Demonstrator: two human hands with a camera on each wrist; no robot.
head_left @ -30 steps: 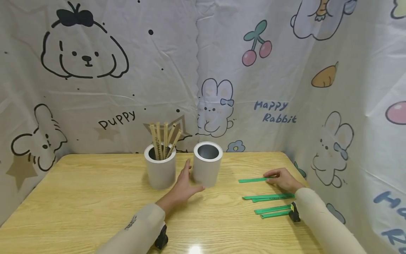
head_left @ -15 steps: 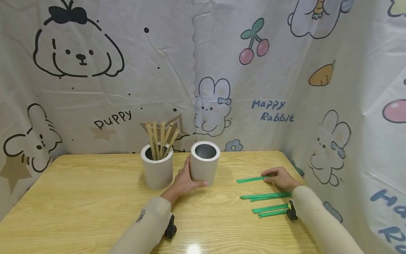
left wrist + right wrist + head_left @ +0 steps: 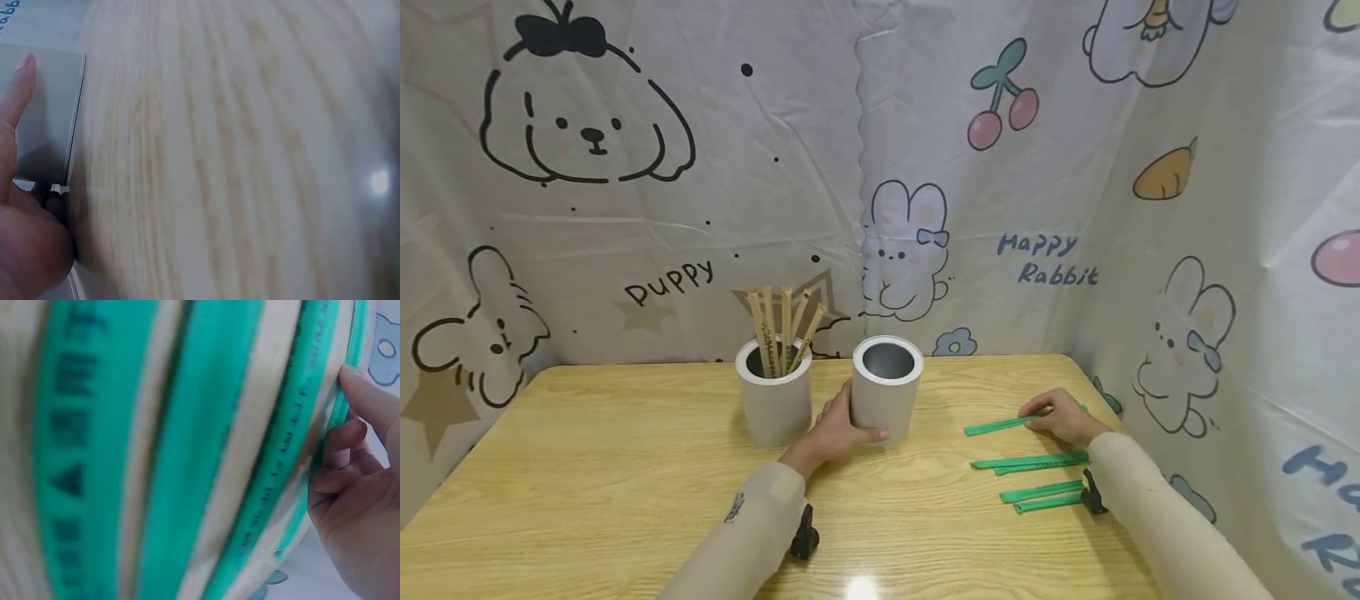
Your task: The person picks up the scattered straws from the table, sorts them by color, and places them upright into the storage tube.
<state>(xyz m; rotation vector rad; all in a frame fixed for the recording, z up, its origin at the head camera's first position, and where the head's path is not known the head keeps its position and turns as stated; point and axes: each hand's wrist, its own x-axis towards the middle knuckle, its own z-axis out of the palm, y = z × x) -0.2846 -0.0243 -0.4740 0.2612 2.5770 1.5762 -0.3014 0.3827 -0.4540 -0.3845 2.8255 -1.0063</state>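
My left hand [image 3: 837,427] holds a white cylindrical cup [image 3: 887,404] with a grey inside, its thumb along the near side and its fingers round the left. That cup [image 3: 53,119] also fills the left edge of the left wrist view, the thumb lying along its wall. At the table's right, my right hand [image 3: 1063,417] pinches a long thin green wrapped stick [image 3: 996,427], slightly slanted. In the right wrist view the thumb and fingers meet on this green stick [image 3: 337,412]. Whether the whole stick is off the table I cannot tell.
Several more green printed sticks [image 3: 1037,462] lie nearer me on the wooden table [image 3: 625,467]. Left of the held cup stands a second white cup [image 3: 777,412] with several tan printed sticks [image 3: 786,325] upright in it. A patterned curtain [image 3: 722,167] hangs behind.
My left hand has closed in on the right-hand white cup and now grips it. The right hand keeps its pinch; the green stick's near end is now slightly more slanted.
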